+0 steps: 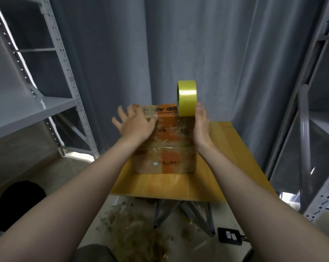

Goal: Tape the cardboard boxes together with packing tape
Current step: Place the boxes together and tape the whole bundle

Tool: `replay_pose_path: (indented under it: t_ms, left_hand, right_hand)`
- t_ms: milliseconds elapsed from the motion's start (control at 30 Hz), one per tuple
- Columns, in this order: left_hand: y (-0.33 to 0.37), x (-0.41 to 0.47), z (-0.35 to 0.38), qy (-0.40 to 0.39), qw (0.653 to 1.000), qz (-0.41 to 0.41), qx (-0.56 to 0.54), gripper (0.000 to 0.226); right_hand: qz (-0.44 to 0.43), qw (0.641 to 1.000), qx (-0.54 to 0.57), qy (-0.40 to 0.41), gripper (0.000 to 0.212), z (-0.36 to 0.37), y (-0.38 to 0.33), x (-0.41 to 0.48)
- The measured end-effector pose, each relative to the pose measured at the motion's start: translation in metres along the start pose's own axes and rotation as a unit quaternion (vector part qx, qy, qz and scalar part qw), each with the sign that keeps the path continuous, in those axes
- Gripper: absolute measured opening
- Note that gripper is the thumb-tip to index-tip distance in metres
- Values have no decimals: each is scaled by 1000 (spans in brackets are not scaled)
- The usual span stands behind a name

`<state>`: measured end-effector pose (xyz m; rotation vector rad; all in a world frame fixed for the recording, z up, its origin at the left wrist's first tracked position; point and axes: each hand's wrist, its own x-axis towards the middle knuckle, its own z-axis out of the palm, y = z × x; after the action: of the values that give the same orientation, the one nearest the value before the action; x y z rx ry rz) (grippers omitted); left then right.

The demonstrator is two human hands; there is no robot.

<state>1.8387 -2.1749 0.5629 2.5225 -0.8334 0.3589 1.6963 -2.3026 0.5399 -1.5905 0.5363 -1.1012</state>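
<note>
Head view. The cardboard boxes [165,148] stand one on the other near the middle of the wooden desk [169,184], their orange printed faces covered in glossy clear tape, with a seam showing between the upper and the lower box. A yellow tape roll [187,99] stands on edge on the top of the upper box, at its far right corner. Your left hand [136,123] rests over the upper left edge of the stack, its fingers [122,113] spread apart and straight, gripping nothing; motion blur softens their outline. Your right hand [201,125] lies flat along the right face of the upper box, fingers [199,110] straight and held together, their tips just beside the lower rim of the tape roll; whether they touch the roll cannot be told. The boxes thus sit between your two palms. Grey metal shelving [37,106] stands to the left, a grey curtain [197,44] hangs behind the desk, and crumpled tape scraps [137,229] lie on the floor beneath.
</note>
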Motion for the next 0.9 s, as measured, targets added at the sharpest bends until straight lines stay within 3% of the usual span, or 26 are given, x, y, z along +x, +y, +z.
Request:
replay_pose_path:
  t_ms: [100,167,267,367,633,900]
  left_hand:
    - [14,13,4,-10,982,190,7,54]
    - [26,17,9,-53,971,232,-10,50]
    - [37,14,21,-14,972,231,36,45]
    - [38,12,25,20,975,220,33,42]
    - [39,11,21,-28,971,234,49,45]
    - [40,21,19,-33,978,201,33,41]
  right_hand:
    - [-21,999,-33,-23,30,0,4,8]
    - [-43,997,-64,-22,23,-1,7,11]
    - [-101,990,-93,33,26,2,4,12]
    - [-121,988,-88,27,25,7,-7,12]
    - [-105,994,16,41,37,7,-20,10]
    - [-111,993,-5,44,48,12,-25,-18]
